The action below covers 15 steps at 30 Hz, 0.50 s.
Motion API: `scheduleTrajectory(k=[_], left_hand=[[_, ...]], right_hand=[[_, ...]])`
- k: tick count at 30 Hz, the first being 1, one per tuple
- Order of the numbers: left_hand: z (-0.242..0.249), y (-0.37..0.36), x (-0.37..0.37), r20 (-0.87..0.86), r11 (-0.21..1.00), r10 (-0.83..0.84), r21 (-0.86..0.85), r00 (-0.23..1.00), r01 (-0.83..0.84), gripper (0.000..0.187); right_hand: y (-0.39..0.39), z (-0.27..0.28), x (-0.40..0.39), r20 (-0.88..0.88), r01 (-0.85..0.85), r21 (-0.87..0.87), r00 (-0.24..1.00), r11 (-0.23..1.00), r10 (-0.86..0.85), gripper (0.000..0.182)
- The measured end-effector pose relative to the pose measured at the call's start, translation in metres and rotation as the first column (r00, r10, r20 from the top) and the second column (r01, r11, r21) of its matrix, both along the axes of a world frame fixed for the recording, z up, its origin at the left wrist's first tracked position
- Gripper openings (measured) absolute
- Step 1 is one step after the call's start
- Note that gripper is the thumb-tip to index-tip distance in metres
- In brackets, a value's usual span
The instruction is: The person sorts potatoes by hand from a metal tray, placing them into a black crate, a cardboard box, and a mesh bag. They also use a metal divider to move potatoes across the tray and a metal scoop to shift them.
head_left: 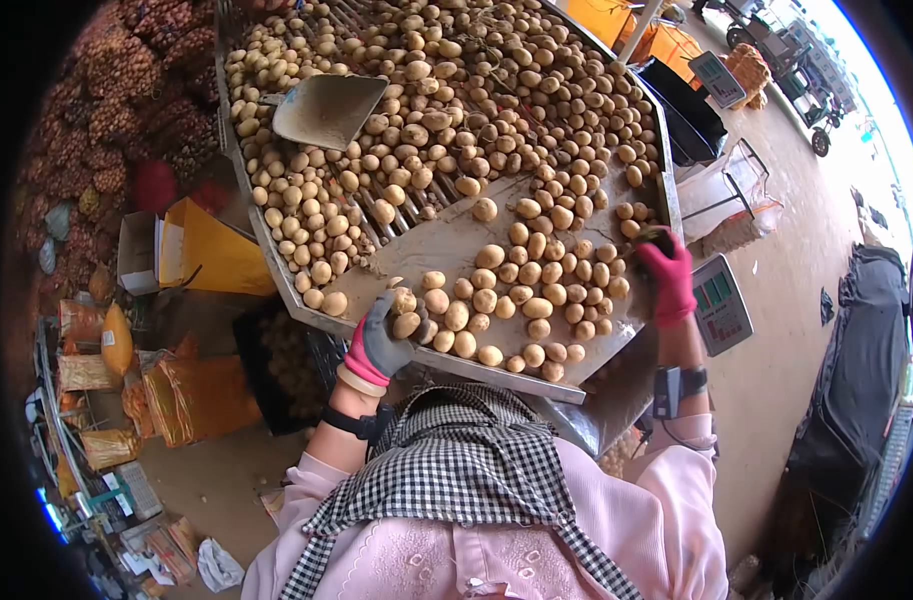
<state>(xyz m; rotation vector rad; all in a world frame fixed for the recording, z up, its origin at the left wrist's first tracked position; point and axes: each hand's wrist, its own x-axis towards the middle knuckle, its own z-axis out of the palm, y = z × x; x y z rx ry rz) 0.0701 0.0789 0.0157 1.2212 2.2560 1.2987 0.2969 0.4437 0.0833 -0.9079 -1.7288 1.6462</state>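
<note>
Here the gloved left hand (379,345) cups loosely over a small potato (407,324) at the near-left edge of the sorting tabletop (446,245), fingers half curled. The right hand (666,275), at the tabletop's right rim, has its grip closed around something dark that I cannot identify. These potatoes (521,290) look firm, light and dusty, probably best taken whole in the palm. A metal scoop (328,108) lies far across the tabletop.

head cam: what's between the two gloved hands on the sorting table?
A loose cluster of potatoes on the metal table fills the stretch between left hand and right hand, seen in the head view.
</note>
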Motion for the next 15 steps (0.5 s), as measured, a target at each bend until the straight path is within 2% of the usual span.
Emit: scheduleTrajectory(k=[1,2,3,4,5,6,7,8,9,10,11,12,13,14,15], left_hand=[[-0.015,-0.002,-0.001,0.067,0.999,0.033,0.011,0.997,-0.034,0.047],[-0.023,-0.003,-0.005,0.406,0.993,-0.032,0.116,0.913,-0.017,0.042],[-0.027,-0.005,-0.008,0.685,0.974,-0.132,0.225,0.716,-0.036,0.037],[-0.028,-0.006,-0.010,0.682,0.973,-0.120,0.226,0.722,-0.051,0.037],[-0.027,-0.006,-0.012,0.885,0.903,-0.287,0.377,0.367,-0.204,0.036],[-0.027,-0.006,-0.013,0.873,0.807,-0.487,0.436,-0.031,-0.399,0.036],[-0.025,-0.005,-0.014,0.872,0.803,-0.489,0.438,-0.025,-0.405,0.036],[-0.023,-0.005,-0.014,0.843,0.784,-0.517,0.395,-0.151,-0.479,0.039],[-0.022,-0.006,-0.014,0.793,0.766,-0.546,0.341,-0.271,-0.545,0.042],[-0.025,-0.008,-0.013,0.792,0.763,-0.547,0.340,-0.270,-0.549,0.042],[-0.031,-0.009,-0.012,0.831,0.775,-0.512,0.337,-0.218,-0.534,0.043],[-0.036,-0.008,-0.012,0.864,0.787,-0.477,0.335,-0.165,-0.518,0.044],[-0.041,-0.009,-0.012,0.861,0.785,-0.481,0.340,-0.164,-0.518,0.044],[-0.046,-0.013,-0.013,0.787,0.760,-0.573,0.404,-0.230,-0.510,0.045],[-0.049,-0.015,-0.013,0.700,0.727,-0.651,0.464,-0.294,-0.506,0.046]], right_hand=[[0.043,0.002,0.021,-0.280,0.194,-0.219,0.926,0.956,-0.252,0.022],[0.092,-0.003,0.044,-0.601,0.180,-0.364,0.704,0.914,-0.378,0.023],[0.162,-0.037,0.100,-0.578,0.328,0.001,0.771,0.945,-0.267,0.026],[0.151,-0.005,0.089,-0.583,0.530,-0.315,0.547,0.787,-0.601,0.014],[0.135,0.030,0.077,-0.456,0.619,-0.599,0.257,0.507,-0.852,0.037],[0.128,0.007,0.074,-0.458,0.612,-0.600,0.265,0.515,-0.848,0.037],[0.117,-0.032,0.072,-0.533,0.425,-0.515,0.522,0.745,-0.666,0.015],[0.109,-0.056,0.070,-0.575,0.177,-0.414,0.710,0.893,-0.407,0.029],[0.060,-0.054,0.037,-0.449,0.195,-0.394,0.812,0.898,-0.373,0.031],[0.022,-0.054,0.011,-0.401,-0.061,-0.463,0.904,0.884,-0.147,0.032],[-0.012,-0.046,-0.016,-0.258,-0.157,-0.451,0.965,0.879,0.040,0.034],[-0.025,-0.065,-0.033,-0.150,-0.228,-0.452,0.973,0.862,0.178,0.033],[-0.044,-0.063,-0.056,-0.050,-0.243,-0.374,0.969,0.895,0.242,0.032],[-0.055,-0.076,-0.075,-0.001,-0.265,-0.260,0.962,0.928,0.274,0.030],[-0.059,-0.085,-0.096,0.094,-0.314,-0.007,0.945,0.949,0.313,0.031]])
